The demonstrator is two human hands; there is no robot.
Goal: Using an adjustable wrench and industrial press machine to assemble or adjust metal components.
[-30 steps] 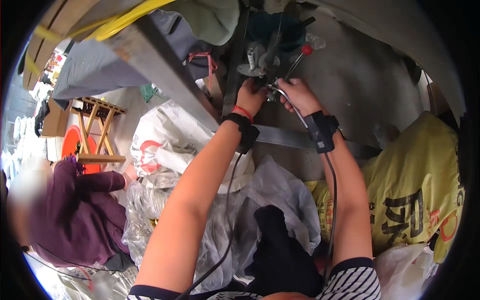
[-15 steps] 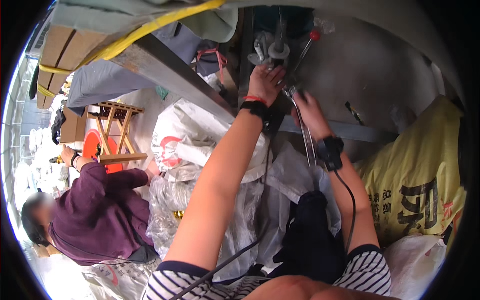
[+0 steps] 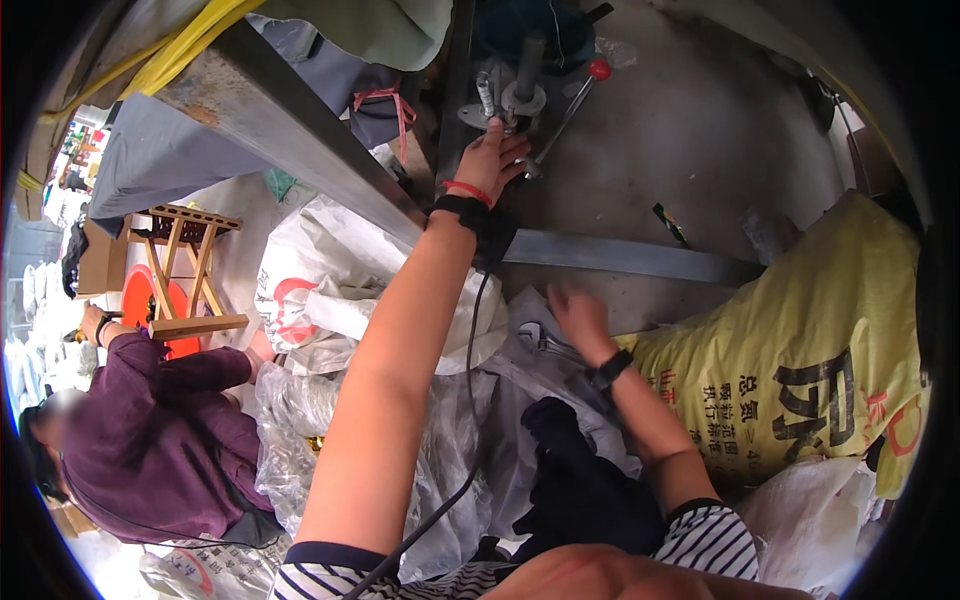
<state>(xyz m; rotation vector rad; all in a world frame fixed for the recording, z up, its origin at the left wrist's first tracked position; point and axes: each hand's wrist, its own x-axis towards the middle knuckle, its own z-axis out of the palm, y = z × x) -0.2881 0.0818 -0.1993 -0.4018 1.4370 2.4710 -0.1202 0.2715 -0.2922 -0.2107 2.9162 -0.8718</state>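
My left hand [image 3: 487, 165] is raised at a metal fitting [image 3: 487, 117] under the frame, its fingers apart and fingertips against the fitting's lower edge. A round flange on a grey post [image 3: 526, 98] stands beside it. Right of my fingers slants a thin metal lever with a red ball knob [image 3: 599, 69]. My right hand [image 3: 582, 322] is lower, over crumpled clear plastic, smeared by motion; its grip does not show. A shiny metal tool [image 3: 537, 338] lies on the plastic just left of it, partly indistinct.
A steel beam [image 3: 290, 130] slopes across the upper left, and a low crossbar [image 3: 630, 253] runs beyond my right hand. A yellow sack [image 3: 790, 350] bulges at right, a white sack [image 3: 330, 260] at left. A person in purple [image 3: 160, 440] sits by a wooden stool [image 3: 190, 265].
My right hand has come down and away from the fitting, no longer gripping the long chrome tool there. My left hand stays at the fitting. The view has shifted slightly.
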